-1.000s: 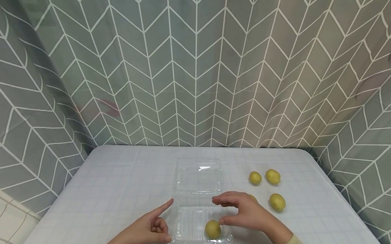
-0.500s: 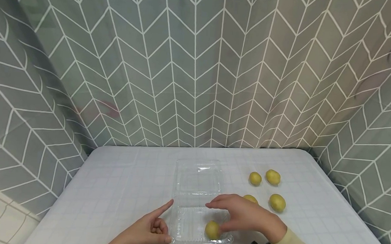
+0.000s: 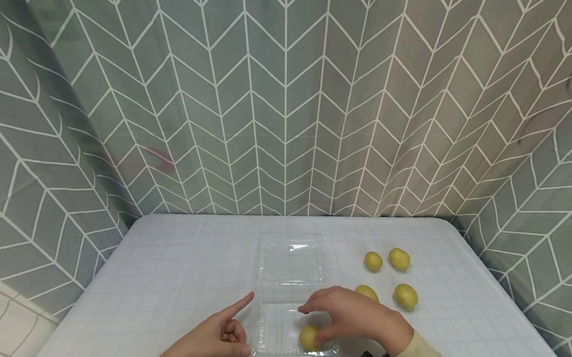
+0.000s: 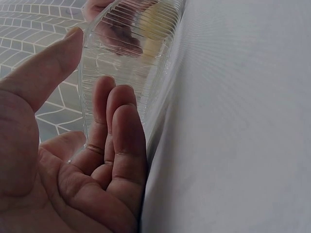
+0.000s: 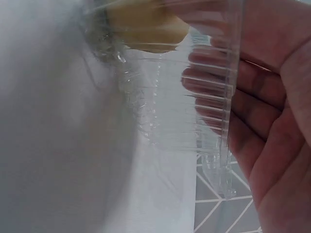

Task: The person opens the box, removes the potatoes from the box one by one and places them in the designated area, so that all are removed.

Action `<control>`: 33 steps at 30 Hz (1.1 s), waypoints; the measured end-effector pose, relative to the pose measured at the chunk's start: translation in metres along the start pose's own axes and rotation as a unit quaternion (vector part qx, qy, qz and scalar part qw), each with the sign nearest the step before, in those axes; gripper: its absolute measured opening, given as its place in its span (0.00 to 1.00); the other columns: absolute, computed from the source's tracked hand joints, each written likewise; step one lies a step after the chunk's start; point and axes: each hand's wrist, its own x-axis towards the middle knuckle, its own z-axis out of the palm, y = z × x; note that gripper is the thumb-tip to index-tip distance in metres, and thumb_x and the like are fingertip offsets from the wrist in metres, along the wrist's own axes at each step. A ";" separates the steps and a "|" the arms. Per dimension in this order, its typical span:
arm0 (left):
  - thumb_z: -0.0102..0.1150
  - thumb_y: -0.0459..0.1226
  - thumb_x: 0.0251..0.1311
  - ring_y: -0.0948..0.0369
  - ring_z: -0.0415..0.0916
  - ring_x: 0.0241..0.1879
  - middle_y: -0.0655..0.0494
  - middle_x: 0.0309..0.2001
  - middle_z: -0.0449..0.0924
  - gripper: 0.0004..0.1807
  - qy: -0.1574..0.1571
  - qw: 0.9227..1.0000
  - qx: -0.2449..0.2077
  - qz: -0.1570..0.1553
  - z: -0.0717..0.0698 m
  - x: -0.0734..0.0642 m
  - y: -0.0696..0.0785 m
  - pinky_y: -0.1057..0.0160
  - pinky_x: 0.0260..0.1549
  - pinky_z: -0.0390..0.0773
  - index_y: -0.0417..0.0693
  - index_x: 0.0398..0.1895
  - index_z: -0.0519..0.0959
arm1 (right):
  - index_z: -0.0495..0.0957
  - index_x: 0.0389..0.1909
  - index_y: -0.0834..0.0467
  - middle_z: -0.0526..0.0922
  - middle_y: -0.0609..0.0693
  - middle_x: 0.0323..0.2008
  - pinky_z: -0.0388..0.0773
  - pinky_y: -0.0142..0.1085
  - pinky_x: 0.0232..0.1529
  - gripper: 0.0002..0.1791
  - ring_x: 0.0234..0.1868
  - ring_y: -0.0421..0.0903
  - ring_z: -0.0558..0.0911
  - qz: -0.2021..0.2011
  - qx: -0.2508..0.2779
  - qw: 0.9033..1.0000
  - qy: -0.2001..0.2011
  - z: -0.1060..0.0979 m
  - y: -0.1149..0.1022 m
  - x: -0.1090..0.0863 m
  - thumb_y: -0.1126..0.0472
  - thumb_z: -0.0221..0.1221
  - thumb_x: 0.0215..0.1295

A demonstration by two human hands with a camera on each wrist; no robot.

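Note:
A clear plastic clamshell box (image 3: 275, 347) lies unfolded on the table, its lid (image 3: 288, 260) flat toward the back. One rounded yellow lemon-like fruit (image 3: 308, 338) sits in the tray part, at the front right; it also shows through the clear wall in the right wrist view. My right hand (image 3: 351, 316) reaches over the tray's right side, thumb at the fruit and the other fingers spread above the tray, not closed round it. Along the tray's left edge, my left hand (image 3: 222, 330) has thumb and index finger stretched apart at the box, its other fingers loosely curled.
Right of the box lie several more yellow fruits, including a small one (image 3: 373, 261), a larger one (image 3: 399, 259), another (image 3: 405, 296) and one partly behind my right hand (image 3: 366, 292). A white cloth covers the table (image 3: 177, 270). Patterned curtains (image 3: 290, 102) surround it.
My right hand has moved left and slightly down, its thumb now at the fruit. The fruit has shifted slightly left within the tray. My left hand stays at the box's edge.

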 end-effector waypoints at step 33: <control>0.69 0.35 0.59 0.65 0.76 0.30 0.52 0.33 0.78 0.53 -0.001 1.000 0.007 -0.002 -0.001 0.000 0.000 0.67 0.36 0.79 0.43 0.79 0.44 | 0.81 0.57 0.50 0.79 0.34 0.45 0.74 0.26 0.46 0.27 0.43 0.28 0.76 -0.004 -0.077 0.997 0.008 0.024 -0.007 0.027 0.49 0.72 0.56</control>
